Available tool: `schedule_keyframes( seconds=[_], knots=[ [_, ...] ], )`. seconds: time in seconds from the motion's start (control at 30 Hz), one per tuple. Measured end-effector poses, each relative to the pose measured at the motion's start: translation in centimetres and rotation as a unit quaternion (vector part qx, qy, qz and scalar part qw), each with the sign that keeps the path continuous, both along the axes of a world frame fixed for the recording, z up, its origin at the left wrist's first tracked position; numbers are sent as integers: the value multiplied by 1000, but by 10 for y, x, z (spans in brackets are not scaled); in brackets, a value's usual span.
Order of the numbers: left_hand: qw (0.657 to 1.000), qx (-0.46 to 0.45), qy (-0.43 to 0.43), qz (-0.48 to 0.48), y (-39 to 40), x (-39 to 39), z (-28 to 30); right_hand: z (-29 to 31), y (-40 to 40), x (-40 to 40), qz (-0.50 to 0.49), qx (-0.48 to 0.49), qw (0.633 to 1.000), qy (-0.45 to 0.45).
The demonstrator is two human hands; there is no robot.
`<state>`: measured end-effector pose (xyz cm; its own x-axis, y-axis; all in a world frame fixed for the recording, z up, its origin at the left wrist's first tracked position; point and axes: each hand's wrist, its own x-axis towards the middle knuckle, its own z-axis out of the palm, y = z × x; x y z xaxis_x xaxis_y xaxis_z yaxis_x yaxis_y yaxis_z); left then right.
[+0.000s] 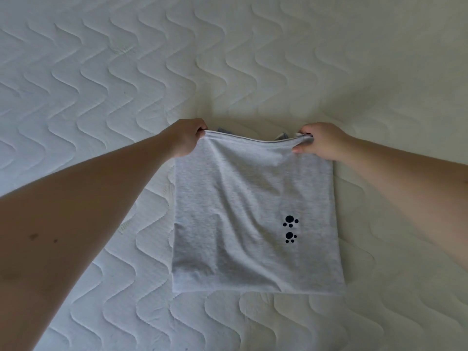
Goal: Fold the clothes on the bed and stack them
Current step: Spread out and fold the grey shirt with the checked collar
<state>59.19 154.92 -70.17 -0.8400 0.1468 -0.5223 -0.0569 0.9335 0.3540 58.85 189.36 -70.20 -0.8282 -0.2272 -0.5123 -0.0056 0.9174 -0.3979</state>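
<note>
A light grey garment (243,211) with two small black paw prints near its right side lies folded into a rough rectangle on the white quilted bed (101,84). My left hand (188,139) pinches its far left corner. My right hand (320,141) pinches its far right corner. The far edge is lifted a little off the bed and stretched between both hands, while the near edge lies flat. Bits of grey fabric peek out behind the lifted edge.
The quilted bed surface with its wavy stitching fills the whole view around the garment. No other clothes or stack show in the frame.
</note>
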Motion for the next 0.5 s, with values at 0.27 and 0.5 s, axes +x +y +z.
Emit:
schedule_keyframes(
  seconds=[0.27,0.5],
  knots=[
    [992,-33,-92,-75,-3,-9,2,-2,-3,0,16,34,999,-1],
    [988,-54,-126,-66,8,-12,23,16,6,4,34,9,999,-40]
  ],
)
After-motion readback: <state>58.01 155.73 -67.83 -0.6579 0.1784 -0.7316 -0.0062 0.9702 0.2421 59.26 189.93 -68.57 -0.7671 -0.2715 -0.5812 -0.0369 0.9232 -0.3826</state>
